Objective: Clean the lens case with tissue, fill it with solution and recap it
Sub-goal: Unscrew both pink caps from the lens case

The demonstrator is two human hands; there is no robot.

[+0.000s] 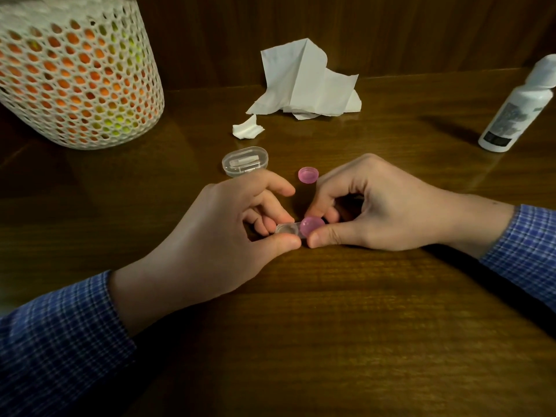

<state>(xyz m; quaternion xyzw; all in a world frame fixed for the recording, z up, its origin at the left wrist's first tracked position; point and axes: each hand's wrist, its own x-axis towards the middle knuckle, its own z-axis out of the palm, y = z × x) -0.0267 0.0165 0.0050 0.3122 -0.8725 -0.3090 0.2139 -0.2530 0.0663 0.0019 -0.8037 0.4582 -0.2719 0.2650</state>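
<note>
At the table's point(346, 311) far left corner stands a white mesh basket point(78, 70), orange and yellow-green showing through its holes. Your left hand point(222, 236) sits near the middle of the table, thumb and fingers curled to pinch the clear, uncapped end of the lens case point(287, 229). Just beyond that hand lies a clear oval container point(245, 161), and beyond that a small torn scrap of tissue point(247, 128). A larger crumpled tissue point(307, 82) lies against the back edge, behind the scrap. A loose pink cap point(308, 175) rests on the table between your two hands' far sides. Your right hand point(379, 206) meets the left at the case, thumb and forefinger curled round the second pink cap point(312, 226), which sits on the case's right well. Whether it is screwed tight, you cannot tell. Both sleeves are blue check. Near the right edge, towards the back, a white solution bottle point(520, 106) stands, cap on.
</note>
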